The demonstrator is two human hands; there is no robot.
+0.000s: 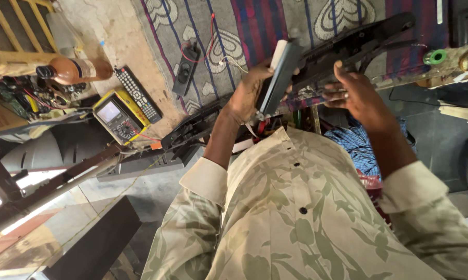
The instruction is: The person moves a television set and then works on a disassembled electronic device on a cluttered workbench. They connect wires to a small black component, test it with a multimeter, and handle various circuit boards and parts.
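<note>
Head view: patterned grey woven rug (213, 31) covers the floor. Brown glass bottle (70, 70) holds brown liquid. Left hand (247, 93) and right hand (361, 96) grip a long black plastic frame (348, 44)

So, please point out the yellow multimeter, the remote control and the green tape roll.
yellow multimeter (114, 118), head view, on its screen.
remote control (138, 94), head view, on its keypad.
green tape roll (435, 56), head view, on its rim.

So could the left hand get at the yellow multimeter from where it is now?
Probably not right away: the left hand grips a dark flat panel, and the multimeter lies well off to its side.
</note>
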